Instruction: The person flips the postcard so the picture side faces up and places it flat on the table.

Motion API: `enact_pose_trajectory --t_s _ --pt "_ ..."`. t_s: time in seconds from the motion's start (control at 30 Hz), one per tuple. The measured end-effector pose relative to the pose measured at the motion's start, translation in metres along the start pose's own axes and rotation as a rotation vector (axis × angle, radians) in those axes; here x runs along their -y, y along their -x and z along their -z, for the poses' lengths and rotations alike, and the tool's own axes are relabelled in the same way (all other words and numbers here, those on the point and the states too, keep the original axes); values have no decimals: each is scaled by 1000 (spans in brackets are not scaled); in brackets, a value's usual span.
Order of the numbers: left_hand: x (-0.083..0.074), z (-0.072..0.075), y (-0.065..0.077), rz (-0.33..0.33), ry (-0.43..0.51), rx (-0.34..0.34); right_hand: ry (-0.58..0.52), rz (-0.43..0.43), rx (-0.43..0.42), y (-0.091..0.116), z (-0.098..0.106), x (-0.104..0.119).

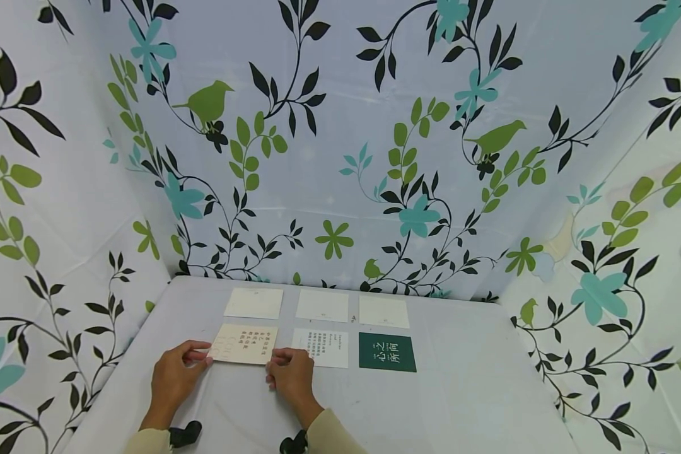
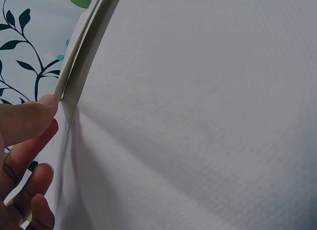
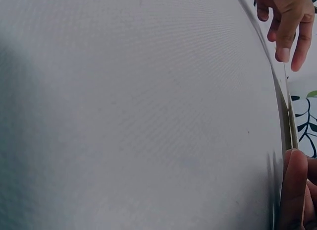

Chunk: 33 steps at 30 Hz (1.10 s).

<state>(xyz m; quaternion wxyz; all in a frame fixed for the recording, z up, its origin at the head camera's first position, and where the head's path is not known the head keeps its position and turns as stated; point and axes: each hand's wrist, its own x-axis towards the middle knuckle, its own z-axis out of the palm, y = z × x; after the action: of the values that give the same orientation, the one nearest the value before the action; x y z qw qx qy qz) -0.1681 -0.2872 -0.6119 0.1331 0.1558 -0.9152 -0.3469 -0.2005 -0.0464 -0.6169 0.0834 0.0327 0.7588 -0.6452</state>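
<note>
A cream card (image 1: pixel 244 344) with vertical characters lies at the left of the front row on the white table. My left hand (image 1: pixel 177 372) is at its near left corner; in the left wrist view the thumb (image 2: pixel 48 102) meets the card's corner, with the other fingers spread loosely below. My right hand (image 1: pixel 292 377) pinches the near right corner. Seen from the right wrist, the thumb (image 3: pixel 296 165) presses against the card's edge (image 3: pixel 290 123), and most of the other fingers are hidden behind it. Right of that hand lies a white printed card (image 1: pixel 331 347), partly covered by its fingers.
A dark green card (image 1: pixel 387 352) with white characters lies at the right of the front row. Behind are three pale cards: one at left (image 1: pixel 253 304), one in the middle (image 1: pixel 322 306), one at right (image 1: pixel 383 311). Patterned cloth (image 1: pixel 329 157) encloses the table's back and sides.
</note>
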Motion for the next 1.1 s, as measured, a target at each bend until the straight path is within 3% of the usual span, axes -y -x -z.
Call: enact_pose_trajectory --t_s 0.57,1.1 --pt "7 3 2 11 -1 -2 19 56 -21 0 6 3" --pt "1 -1 -6 28 22 0 49 55 -39 -8 8 3"
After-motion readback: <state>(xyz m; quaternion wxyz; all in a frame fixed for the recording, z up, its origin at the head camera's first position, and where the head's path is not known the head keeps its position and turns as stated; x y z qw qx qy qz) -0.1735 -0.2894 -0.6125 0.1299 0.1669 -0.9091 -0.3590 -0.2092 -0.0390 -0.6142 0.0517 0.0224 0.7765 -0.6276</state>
